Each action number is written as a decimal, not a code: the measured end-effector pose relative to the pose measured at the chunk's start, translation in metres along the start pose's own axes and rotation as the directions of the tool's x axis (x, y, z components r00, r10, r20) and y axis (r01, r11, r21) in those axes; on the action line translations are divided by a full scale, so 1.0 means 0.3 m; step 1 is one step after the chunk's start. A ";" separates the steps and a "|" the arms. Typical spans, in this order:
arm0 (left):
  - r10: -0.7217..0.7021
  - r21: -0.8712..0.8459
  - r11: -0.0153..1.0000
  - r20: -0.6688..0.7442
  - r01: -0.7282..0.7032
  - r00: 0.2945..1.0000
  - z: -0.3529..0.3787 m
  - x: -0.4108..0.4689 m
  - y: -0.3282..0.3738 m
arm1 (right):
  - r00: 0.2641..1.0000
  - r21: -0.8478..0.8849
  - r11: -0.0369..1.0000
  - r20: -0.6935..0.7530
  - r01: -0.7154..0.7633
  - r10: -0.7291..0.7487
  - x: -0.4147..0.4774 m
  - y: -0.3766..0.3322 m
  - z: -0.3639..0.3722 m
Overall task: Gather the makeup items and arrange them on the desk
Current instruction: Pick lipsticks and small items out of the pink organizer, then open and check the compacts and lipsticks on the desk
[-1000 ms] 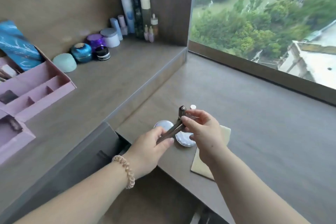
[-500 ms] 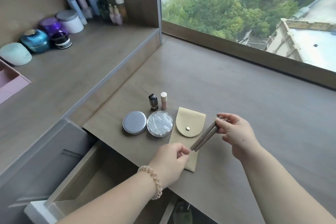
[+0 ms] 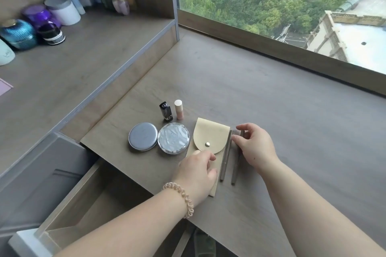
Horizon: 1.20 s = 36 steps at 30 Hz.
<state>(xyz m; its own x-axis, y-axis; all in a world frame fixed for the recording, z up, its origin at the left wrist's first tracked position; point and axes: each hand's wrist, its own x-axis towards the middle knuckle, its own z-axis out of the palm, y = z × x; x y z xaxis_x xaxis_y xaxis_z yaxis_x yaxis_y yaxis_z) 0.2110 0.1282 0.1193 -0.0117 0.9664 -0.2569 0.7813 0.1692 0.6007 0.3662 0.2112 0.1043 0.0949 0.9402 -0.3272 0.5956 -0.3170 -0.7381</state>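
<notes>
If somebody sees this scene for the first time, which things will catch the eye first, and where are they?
First come the two hands at the centre of the desk: the left hand rests on a beige pouch, and the right hand touches two slim pencils lying beside it. Left of the pouch lie two round compacts, with two small lipstick tubes standing behind them.
</notes>
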 end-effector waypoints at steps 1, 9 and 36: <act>0.004 0.010 1.000 0.005 -0.004 1.000 0.001 0.002 -0.002 | 1.000 -0.007 1.000 -0.013 0.003 -0.003 -0.002 0.001 0.003; 0.045 0.107 0.993 0.015 -0.046 0.999 0.015 -0.005 -0.025 | 0.999 0.033 0.999 -0.043 -0.011 0.013 -0.018 -0.001 0.019; -0.215 -0.289 0.948 -0.262 0.136 0.941 -0.188 -0.019 -0.121 | 0.877 -0.328 0.815 0.130 0.478 -0.462 0.044 -0.407 0.258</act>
<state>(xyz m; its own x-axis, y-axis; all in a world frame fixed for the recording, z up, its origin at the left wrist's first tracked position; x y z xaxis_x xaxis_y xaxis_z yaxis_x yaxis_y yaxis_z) 0.1475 0.1276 0.1415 -0.3425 0.9236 -0.1721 0.5584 0.3475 0.7533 0.2332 0.2527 0.1443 -0.2955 0.9551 -0.0225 0.7922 0.2317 -0.5646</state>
